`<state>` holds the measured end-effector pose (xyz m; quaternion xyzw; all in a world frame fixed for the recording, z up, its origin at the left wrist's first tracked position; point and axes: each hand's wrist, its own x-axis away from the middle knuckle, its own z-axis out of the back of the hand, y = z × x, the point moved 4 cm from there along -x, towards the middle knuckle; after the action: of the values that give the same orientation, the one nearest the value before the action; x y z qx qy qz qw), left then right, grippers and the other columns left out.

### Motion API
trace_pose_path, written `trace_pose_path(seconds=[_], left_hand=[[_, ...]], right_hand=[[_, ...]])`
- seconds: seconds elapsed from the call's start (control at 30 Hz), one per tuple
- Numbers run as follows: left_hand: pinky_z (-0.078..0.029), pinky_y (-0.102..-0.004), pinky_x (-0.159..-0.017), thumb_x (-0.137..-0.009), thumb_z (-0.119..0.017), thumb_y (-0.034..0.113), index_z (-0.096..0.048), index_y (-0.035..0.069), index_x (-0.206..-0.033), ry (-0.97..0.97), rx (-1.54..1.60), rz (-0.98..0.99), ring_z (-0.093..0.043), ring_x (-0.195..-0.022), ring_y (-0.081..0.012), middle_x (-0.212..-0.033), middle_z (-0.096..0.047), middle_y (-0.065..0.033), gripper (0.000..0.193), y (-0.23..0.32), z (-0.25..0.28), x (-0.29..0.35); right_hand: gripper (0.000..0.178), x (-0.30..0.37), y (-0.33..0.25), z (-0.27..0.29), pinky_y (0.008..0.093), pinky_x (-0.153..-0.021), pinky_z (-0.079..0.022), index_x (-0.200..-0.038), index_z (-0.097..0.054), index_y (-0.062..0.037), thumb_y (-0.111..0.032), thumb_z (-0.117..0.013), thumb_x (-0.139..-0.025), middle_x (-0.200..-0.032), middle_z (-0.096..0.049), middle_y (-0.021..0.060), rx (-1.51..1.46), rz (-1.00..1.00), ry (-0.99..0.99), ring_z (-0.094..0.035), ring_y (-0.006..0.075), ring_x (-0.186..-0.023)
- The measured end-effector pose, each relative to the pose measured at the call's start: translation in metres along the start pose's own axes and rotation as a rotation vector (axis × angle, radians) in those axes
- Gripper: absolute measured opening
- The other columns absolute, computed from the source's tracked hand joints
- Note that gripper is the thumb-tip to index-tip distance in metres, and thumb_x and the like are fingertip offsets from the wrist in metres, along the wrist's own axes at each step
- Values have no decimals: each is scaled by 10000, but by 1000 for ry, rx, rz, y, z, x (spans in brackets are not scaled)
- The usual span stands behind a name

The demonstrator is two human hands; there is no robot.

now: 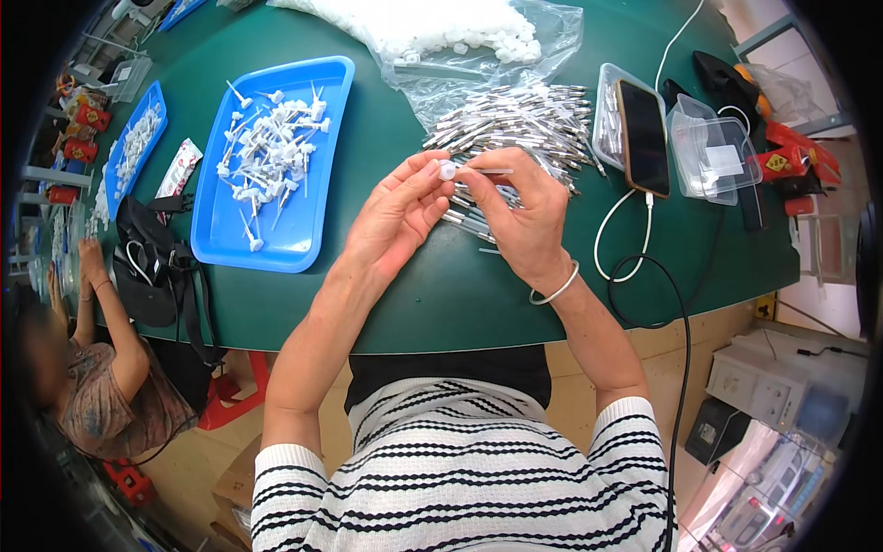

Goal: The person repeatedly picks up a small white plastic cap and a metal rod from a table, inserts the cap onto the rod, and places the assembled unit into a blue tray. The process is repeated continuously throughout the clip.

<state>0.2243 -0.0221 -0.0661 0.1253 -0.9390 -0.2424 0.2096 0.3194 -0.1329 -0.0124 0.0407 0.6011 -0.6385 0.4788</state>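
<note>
Close together over the green table, both my hands are pinched. My left hand (397, 210) grips a small white plastic cap (448, 170) between thumb and fingertips. In my right hand (522, 210) is a thin metal-and-white rod (497, 171), lying level with one end at the cap; whether it sits inside the cap I cannot tell. Just beyond my hands spreads a pile of similar thin rods (524, 120). Behind that, a clear plastic bag (543, 32) spills many white caps (460, 37). Left of my hands, a blue tray (313, 235) holds several capped rods (276, 138).
To the right, a phone (644, 138) with a white cable leans on a clear plastic box (607, 110); another clear box (708, 156) stands beside it. A black cable (685, 368) hangs over the table edge. At left lie a black bag (147, 267) and a co-worker's arms (106, 294).
</note>
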Motion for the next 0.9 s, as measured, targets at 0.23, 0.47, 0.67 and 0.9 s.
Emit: trace_pose_path(seconds=[0.23,0.47,0.67,0.9], left_hand=[[-572,-210,-767,-901,-611,67,-509,-12,-1158,-47,80,16,-628,-869,-155,-980,-591,-94,287,-1,2,-1],[-572,-207,-766,-897,-618,67,-512,-12,-1157,-45,113,19,-635,-874,-157,-976,-597,-92,291,-1,-1,1],[-574,-205,-758,-898,-614,61,-521,-19,-1143,-52,121,14,-645,-869,-161,-967,-602,-93,274,-1,-2,2],[-574,-202,-754,-897,-615,59,-531,-19,-1118,-43,131,12,-648,-865,-162,-964,-606,-99,249,-1,-3,2]], right_hand=[[125,1,1,-1,282,-548,-505,-868,-611,-20,-10,-706,-789,-775,-636,86,-11,6,13,-660,191,-652],[127,2,2,-2,279,-575,-518,-878,-620,-19,-6,-707,-787,-782,-641,87,-28,9,21,-661,193,-669],[130,2,0,-2,281,-593,-524,-885,-621,-21,-12,-709,-791,-799,-649,87,-16,-13,19,-666,195,-687],[139,2,0,-3,275,-615,-527,-923,-613,-24,-31,-699,-813,-833,-678,90,-43,-23,3,-687,199,-724]])
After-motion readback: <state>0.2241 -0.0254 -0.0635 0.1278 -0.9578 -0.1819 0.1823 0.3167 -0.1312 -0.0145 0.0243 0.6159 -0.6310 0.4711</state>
